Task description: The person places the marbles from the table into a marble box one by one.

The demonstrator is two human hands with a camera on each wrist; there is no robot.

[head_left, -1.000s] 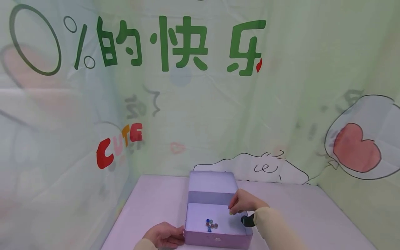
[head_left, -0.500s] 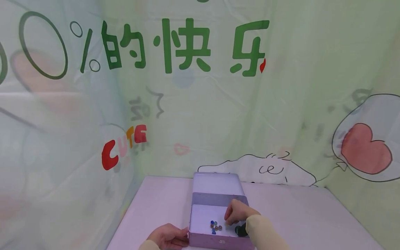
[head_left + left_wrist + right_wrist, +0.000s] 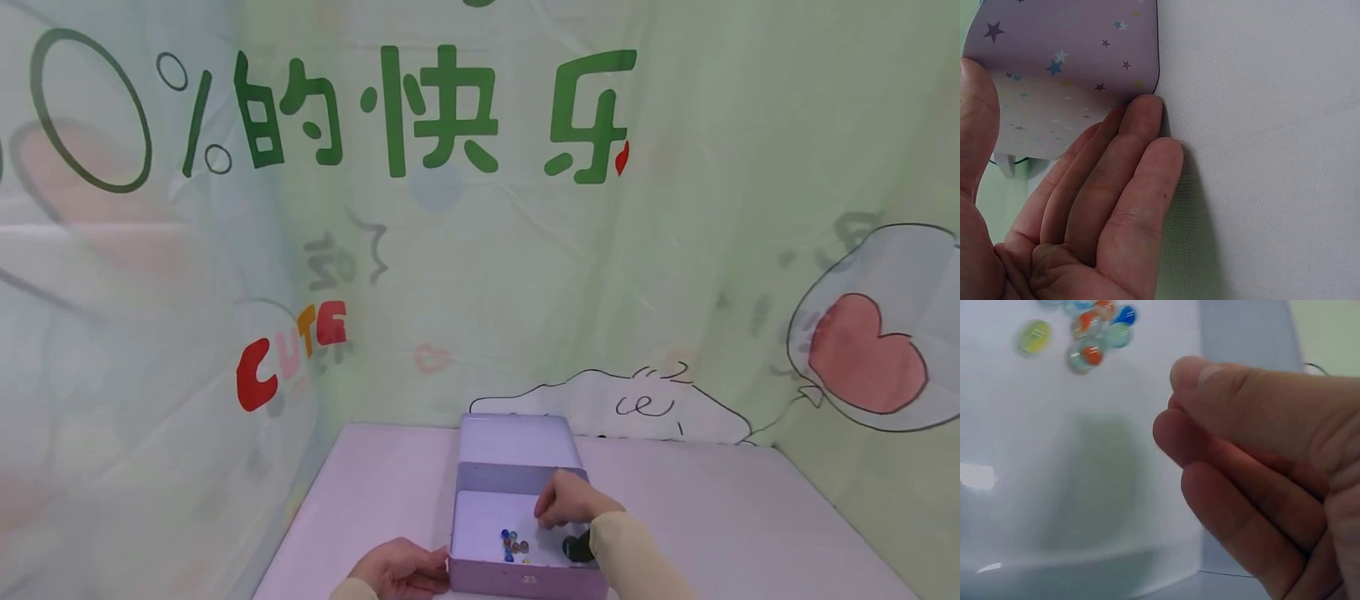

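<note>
A purple tin box [image 3: 525, 578] with star print [image 3: 1072, 56] lies open on the table, its lid [image 3: 517, 437] folded back. Several coloured glass marbles [image 3: 513, 546] are clustered on its white floor, also shown in the right wrist view [image 3: 1094, 331], with a yellow marble [image 3: 1035, 336] slightly apart. My right hand [image 3: 546, 512] hovers inside the box just right of the marbles. Its fingers [image 3: 1175, 434] are curled against the thumb, and nothing shows between them. My left hand [image 3: 401, 567] lies at the box's front left corner, straight fingers [image 3: 1141, 156] touching it, thumb on the box wall.
The box sits on a pale lilac table [image 3: 375, 492] enclosed by green printed cloth walls [image 3: 480, 250] at the back and both sides. A black wrist-worn device [image 3: 577, 548] hangs over the box's right side. The box's far section [image 3: 510, 479] holds nothing visible.
My right hand has moved from the box's right rim leftward and down toward the marbles. The left hand has stayed at the corner.
</note>
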